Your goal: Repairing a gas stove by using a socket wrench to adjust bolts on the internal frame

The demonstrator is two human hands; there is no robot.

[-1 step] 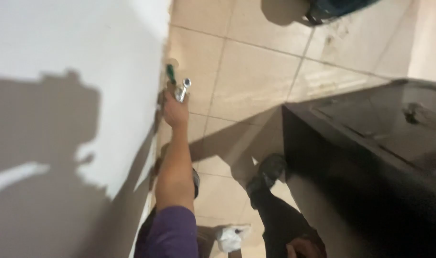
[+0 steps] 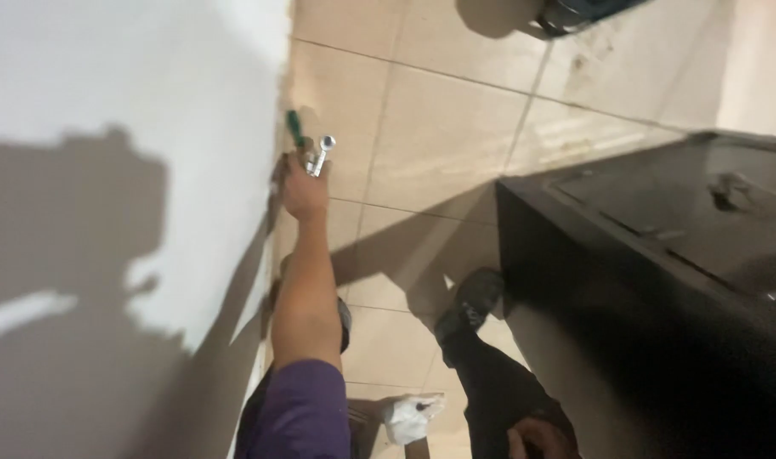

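White plastered wall (image 2: 107,102) at your left, your left hand (image 2: 305,189) against its edge, grip closed round a green-handled tool (image 2: 296,129) and shiny metal fitting (image 2: 322,155), beige tiled floor (image 2: 439,136), black cabinet (image 2: 660,255), your right hand (image 2: 537,440) low, grip unclear.

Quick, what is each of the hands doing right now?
Left hand: closed on a green-handled tool and a silver fitting.
Right hand: barely visible; cannot tell.
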